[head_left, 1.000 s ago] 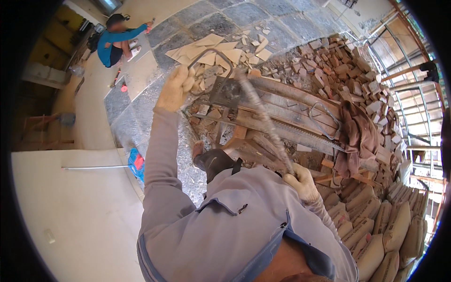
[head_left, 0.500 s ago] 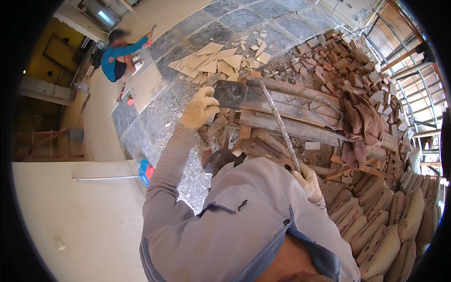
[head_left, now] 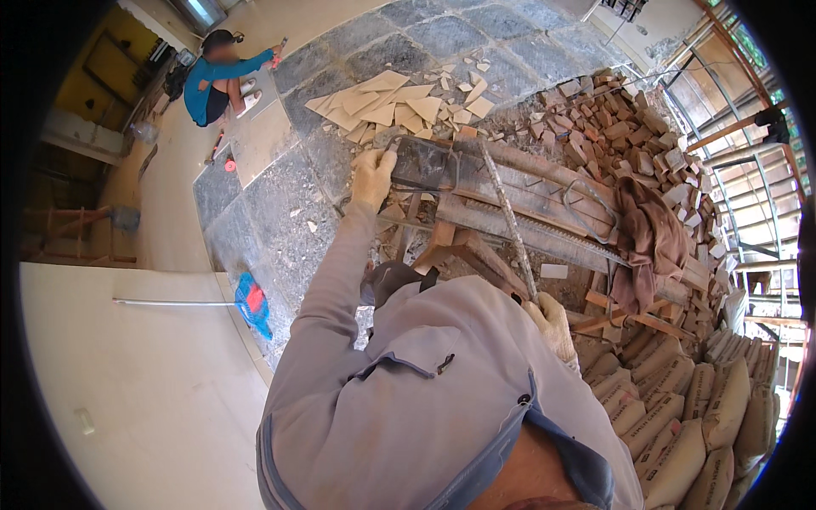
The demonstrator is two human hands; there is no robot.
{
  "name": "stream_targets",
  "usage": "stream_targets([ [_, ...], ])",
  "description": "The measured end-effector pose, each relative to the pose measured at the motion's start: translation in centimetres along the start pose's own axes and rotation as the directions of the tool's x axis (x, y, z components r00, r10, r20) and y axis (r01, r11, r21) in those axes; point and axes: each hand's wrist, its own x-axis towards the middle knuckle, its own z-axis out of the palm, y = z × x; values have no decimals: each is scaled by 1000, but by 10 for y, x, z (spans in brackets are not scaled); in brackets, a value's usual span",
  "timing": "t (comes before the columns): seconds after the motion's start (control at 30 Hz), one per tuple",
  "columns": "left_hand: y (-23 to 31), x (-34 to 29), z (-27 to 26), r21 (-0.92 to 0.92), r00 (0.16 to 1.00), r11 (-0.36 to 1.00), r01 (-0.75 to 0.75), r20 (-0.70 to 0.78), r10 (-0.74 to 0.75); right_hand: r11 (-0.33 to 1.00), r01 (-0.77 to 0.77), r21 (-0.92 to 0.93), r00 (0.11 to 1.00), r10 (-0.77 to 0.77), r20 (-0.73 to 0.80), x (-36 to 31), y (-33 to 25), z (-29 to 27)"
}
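Observation:
My left hand [head_left: 372, 177], in a pale work glove, is closed at the left end of a dark flat plate [head_left: 422, 161]. That plate lies on a low wooden bench [head_left: 544, 189] with nails standing up from its boards. My right hand [head_left: 554, 330], gloved too, grips the near end of a long ribbed steel bar [head_left: 507, 212]. The bar slants away from me over the bench, its far tip above the boards. A bent metal loop [head_left: 586, 195] and a crumpled brown cloth [head_left: 648, 238] rest at the bench's right side.
Broken cream tile pieces [head_left: 382, 100] lie beyond the bench, beside a brick heap [head_left: 629, 127]. Filled sacks [head_left: 680, 416] are stacked at the near right. A co-worker in a teal top [head_left: 212, 81] squats at the far left. A blue-and-red long-handled tool [head_left: 252, 302] lies left.
My left hand has shifted slightly along the dark plate's left end, and its fingers have closed in against it. My right hand keeps its grip on the steel bar. The view has tilted a little.

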Motion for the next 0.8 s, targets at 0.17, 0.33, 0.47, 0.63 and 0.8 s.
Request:
stream_targets([
  [0.17, 9, 20, 1, -36, 997, 999, 10, -75, -12, 997, 63, -46, 997, -65, -40, 2, 5, 2],
  [0.33, 61, 18, -6, -588, 958, 764, 266, 252, -140, 996, 6, -87, 998, -12, -63, 3, 13, 5],
  [0.47, 89, 33, -17, -679, 913, 617, 399, 357, -198, 999, 28, -17, 999, -28, -33, -1, 10, 6],
  [0.63, 71, 60, -35, -812, 924, 442, 381, 320, -209, 1000, -10, -22, 998, 8, -57, -10, 1, 9],
  [0.8, 33, 66, -28, -800, 893, 400, 448, 374, -252, 999, 3, 45, 1000, -2, -12, -11, 6, 10],
])
